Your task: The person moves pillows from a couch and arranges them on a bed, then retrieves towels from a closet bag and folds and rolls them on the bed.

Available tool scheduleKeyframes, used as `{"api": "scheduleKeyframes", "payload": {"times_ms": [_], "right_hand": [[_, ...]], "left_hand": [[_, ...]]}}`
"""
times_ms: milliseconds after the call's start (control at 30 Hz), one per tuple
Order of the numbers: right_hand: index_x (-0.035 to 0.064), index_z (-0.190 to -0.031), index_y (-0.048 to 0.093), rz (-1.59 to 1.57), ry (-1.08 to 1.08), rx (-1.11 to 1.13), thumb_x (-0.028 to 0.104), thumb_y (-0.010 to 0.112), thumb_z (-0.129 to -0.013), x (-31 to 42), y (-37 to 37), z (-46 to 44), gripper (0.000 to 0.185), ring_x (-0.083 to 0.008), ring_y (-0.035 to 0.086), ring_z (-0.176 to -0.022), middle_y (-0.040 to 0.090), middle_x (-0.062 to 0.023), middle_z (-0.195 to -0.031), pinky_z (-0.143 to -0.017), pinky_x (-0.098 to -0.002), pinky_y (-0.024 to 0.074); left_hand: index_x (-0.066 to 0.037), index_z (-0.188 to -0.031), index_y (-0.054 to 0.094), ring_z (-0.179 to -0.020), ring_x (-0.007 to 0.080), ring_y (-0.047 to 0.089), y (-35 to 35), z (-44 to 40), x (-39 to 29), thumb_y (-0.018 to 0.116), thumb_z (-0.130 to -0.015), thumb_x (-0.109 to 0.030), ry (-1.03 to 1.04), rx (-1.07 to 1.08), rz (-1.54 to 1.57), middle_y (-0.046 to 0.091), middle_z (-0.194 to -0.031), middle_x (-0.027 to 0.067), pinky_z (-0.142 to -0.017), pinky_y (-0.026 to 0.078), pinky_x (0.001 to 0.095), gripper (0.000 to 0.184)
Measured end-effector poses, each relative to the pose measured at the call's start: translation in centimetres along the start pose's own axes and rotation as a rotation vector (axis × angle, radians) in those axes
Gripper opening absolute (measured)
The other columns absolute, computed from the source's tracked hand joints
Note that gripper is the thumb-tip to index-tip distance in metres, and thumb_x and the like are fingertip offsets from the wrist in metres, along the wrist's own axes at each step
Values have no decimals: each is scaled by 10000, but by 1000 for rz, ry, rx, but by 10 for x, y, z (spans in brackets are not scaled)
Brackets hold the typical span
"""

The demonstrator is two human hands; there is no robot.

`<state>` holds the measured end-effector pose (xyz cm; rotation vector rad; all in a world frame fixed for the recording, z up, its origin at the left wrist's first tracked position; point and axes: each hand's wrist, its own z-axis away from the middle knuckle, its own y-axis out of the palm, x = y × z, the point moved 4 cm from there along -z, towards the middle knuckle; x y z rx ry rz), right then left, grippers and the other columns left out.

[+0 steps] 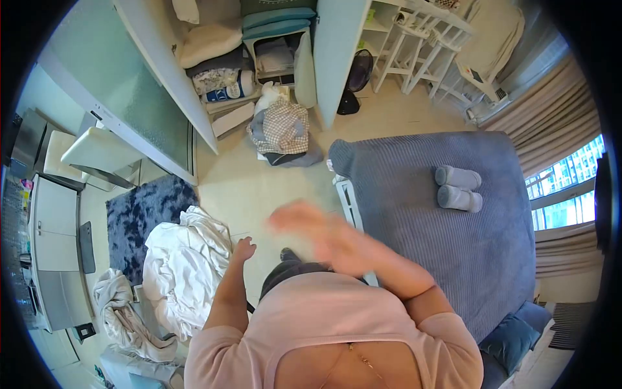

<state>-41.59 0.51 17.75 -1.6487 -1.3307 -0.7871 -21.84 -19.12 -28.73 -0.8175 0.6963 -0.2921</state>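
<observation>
My left hand [244, 249] hangs at my side with nothing visible in it, its fingers loosely apart. Just to its left is a heap of white bedding [184, 272], partly on a dark blue shaggy rug [146, 204]. My right hand [324, 236] is raised in front of my body, forearm bent across. Motion smears its fingers, and I make out no object in it. Beyond my hands, a pile of folded clothes [278, 129], with a checked cloth on top, lies on the floor before the open wardrobe.
To the right stands a bed with a grey ribbed cover [421, 259] and two rolled towels [459, 188]. An open wardrobe door [330, 71] juts out near a black fan [359, 71]. White chairs [424, 45] stand farther back. A beige cloth [133, 318] drapes at lower left.
</observation>
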Motion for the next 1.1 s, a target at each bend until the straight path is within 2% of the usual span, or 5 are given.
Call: {"api": "scheduleKeyframes", "payload": {"times_ms": [100,200,300,900,1100], "right_hand": [[-30,-1193,499,505,608,-154,372,394,-942,-109,-20,39,486,-334,532,-1023,549,-206,-1107,-885,-374,415],[23,-1014,569,496,1170,421,398,410,-935,-186,-31,113,415,-355,574,-901,607,-192,-971,-781,-415,448],[38,-1127,563,411,1227,378,435,419,-925,-205,-48,130,468,-343,557,-1037,593,-204,-1094,-872,-386,436],[35,-1050,576,606,532,345,432,462,-895,-377,-227,-202,441,-385,582,-913,619,-223,-947,-795,-438,455],[34,-1067,578,569,524,431,437,460,-886,-409,-233,-236,457,-377,581,-933,607,-210,-1021,-817,-446,450]], "left_hand": [[7,-1155,533,-1031,408,542,-23,-14,37,560,-754,-259,-36,-56,46,581,-1071,274,-905,438,449,482],[0,-1158,533,-1037,404,545,-35,-27,62,562,-757,-270,-115,-62,208,579,-1085,267,-900,440,450,484],[-13,-1173,526,-1046,400,546,-38,-38,66,566,-776,-309,-142,-75,137,574,-1113,255,-909,436,443,497],[37,-1112,573,-1000,365,586,-197,-175,48,623,-763,-353,-305,-281,286,611,-1029,265,-872,462,395,526],[44,-1142,547,-941,354,615,-231,-241,44,632,-765,-327,43,-117,17,638,-940,260,-816,487,379,536]]}}
